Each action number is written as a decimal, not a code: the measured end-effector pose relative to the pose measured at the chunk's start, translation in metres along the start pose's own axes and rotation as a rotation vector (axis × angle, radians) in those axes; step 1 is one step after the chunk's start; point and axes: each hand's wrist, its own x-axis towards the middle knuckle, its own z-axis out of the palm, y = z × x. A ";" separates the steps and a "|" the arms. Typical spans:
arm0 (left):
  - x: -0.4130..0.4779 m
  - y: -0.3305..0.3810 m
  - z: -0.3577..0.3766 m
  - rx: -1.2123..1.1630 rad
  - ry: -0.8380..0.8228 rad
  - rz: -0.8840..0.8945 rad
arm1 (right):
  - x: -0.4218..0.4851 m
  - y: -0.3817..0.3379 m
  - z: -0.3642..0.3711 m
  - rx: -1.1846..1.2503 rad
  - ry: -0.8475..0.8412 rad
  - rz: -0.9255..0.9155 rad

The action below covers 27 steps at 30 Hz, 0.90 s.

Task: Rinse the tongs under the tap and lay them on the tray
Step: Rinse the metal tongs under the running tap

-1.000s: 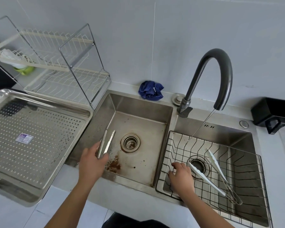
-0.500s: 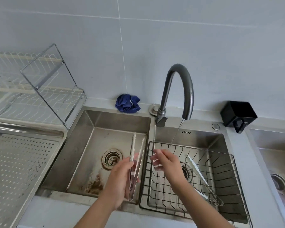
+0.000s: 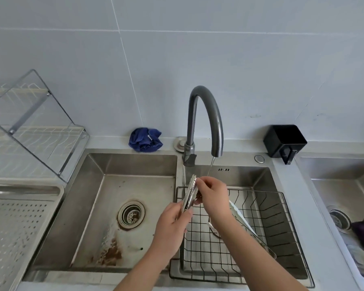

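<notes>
My left hand (image 3: 171, 227) grips the handle end of a pair of steel tongs (image 3: 190, 193), which point up and away over the divider between the two basins. My right hand (image 3: 213, 195) pinches the tongs near their tips. A thin stream of water falls from the dark curved tap (image 3: 206, 122) just right of the tips, onto my right hand. A second pair of tongs (image 3: 243, 220) lies in the black wire basket (image 3: 282, 234) in the right basin, partly hidden by my right forearm. The perforated steel tray (image 3: 15, 223) sits at the far left.
The left basin (image 3: 114, 196) has a drain and a rusty stain near its front. A blue cloth (image 3: 145, 139) lies behind it. A dish rack (image 3: 34, 131) stands back left, a black holder (image 3: 285, 141) back right, and another sink (image 3: 343, 206) at the right edge.
My left hand has carried the tongs from the left basin rightward to the tap. My right hand rose from the basket and took hold of the tongs' tips.
</notes>
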 end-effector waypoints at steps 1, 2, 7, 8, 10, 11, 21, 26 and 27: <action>0.005 -0.001 0.002 -0.013 0.002 -0.009 | 0.002 0.002 -0.002 -0.010 -0.018 0.011; 0.010 -0.002 0.005 -0.022 -0.001 -0.015 | 0.004 0.004 -0.004 -0.009 -0.030 0.025; 0.029 0.006 0.019 -0.027 -0.051 -0.039 | 0.022 0.001 -0.018 -0.013 0.071 0.026; 0.032 0.009 0.021 -0.032 -0.053 -0.046 | 0.025 0.001 -0.019 -0.014 0.083 0.022; 0.037 0.015 0.024 -0.054 -0.053 -0.063 | 0.027 0.001 -0.022 0.011 0.050 0.010; 0.039 0.016 0.023 -0.064 -0.047 -0.069 | 0.028 0.002 -0.023 0.025 0.011 0.010; 0.040 0.014 0.016 0.052 -0.060 -0.016 | 0.032 0.003 -0.021 0.021 0.028 0.039; 0.040 0.016 0.010 0.060 -0.061 -0.015 | 0.036 0.003 -0.020 -0.044 0.063 0.009; 0.040 0.016 0.010 0.059 -0.055 -0.015 | 0.037 0.004 -0.019 -0.068 0.078 0.004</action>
